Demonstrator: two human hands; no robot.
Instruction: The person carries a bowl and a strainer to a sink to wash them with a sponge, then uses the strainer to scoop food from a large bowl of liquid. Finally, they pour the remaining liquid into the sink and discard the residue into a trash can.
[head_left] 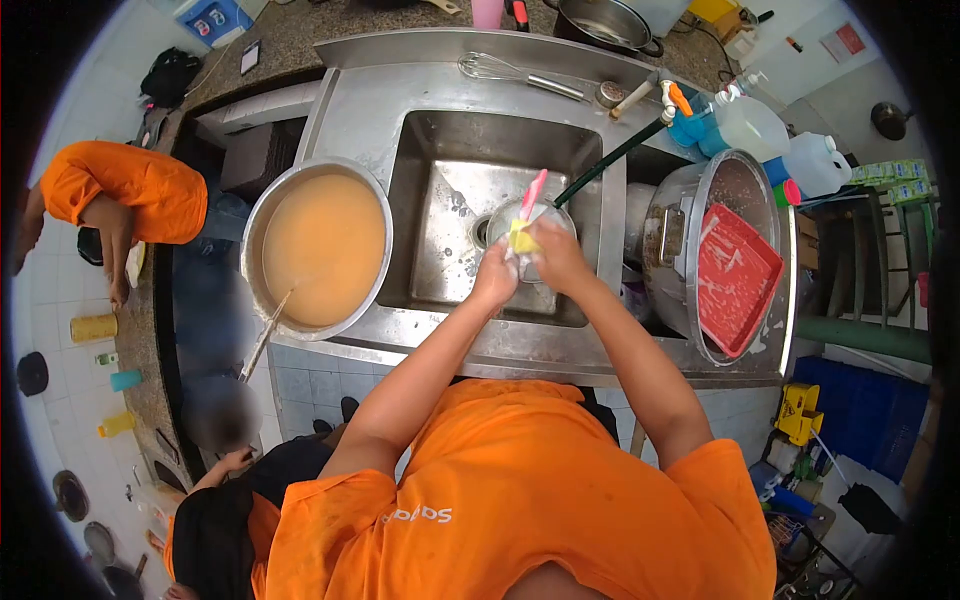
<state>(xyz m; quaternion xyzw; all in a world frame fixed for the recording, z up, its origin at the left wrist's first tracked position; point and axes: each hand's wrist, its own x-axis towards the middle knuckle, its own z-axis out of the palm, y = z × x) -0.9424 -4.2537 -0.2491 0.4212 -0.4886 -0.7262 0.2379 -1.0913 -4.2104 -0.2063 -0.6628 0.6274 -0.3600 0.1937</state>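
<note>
Over the sink (440, 250), my two hands are close together. My right hand (558, 258) is closed on a yellow sponge (522, 238), pressed against a slim pink utensil (534, 192) that points away from me. My left hand (496, 276) is closed just below the sponge, its fingers around the lower end of the utensil; that end is hidden, so its exact kind does not show. White suds cover the fingers. Beneath the hands, a round, clear-looking bowl (562, 218) sits in the sink near the drain. A dark green hose (612, 155) runs from the tap to it.
Left of the sink stands a large pot (250, 265) of cloudy orange liquid with a long stick in it. A big metal pot (665, 285) and red tray (738, 285) are at right. A whisk (520, 76) lies behind. Two people in orange are at left.
</note>
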